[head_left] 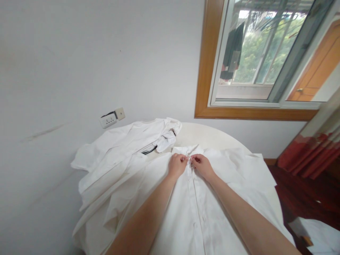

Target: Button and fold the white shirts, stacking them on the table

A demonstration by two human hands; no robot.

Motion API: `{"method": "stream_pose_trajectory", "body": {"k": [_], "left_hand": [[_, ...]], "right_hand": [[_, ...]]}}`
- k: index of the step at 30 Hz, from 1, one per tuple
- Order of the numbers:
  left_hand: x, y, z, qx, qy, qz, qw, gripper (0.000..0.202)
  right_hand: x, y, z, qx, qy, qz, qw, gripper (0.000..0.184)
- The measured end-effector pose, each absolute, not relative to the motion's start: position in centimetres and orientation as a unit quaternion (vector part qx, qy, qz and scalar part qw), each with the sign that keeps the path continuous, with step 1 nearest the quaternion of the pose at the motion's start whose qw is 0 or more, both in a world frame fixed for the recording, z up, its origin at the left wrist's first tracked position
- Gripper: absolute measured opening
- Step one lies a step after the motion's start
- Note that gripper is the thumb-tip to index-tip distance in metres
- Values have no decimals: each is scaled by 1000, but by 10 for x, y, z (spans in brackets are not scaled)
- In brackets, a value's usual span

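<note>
A white button-up shirt lies front up on the round table, its collar toward the wall and its placket running toward me. Just below the collar, my left hand pinches the left edge of the placket. My right hand pinches the opposite edge, its fingertips close to those of the left. Below my hands the two front edges lie side by side, with small buttons along them. Whether a button sits between my fingers is too small to tell.
More white shirts are heaped on the left, with a dark hanger among them. The white table stands against the wall beneath a wood-framed window. A wall socket is at left; a red curtain hangs at right.
</note>
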State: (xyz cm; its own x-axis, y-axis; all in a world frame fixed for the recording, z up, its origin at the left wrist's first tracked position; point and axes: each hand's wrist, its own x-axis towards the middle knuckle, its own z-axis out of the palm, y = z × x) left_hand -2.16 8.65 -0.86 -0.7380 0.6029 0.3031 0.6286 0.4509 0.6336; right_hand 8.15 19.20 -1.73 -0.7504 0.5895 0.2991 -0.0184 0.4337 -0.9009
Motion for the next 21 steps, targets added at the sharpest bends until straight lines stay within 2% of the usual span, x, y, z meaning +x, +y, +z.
{"method": "stream_pose_trajectory", "body": {"k": [15,21], "left_hand": [[-25,90,-5,-352,-863,-362,-26,24],[-24,89,-7,-362,-864,-350,-17,23]], "right_hand": [[81,193,-19,-159,-792,488,331,25],[82,196,-18,-134,-777,550,275,32]]}}
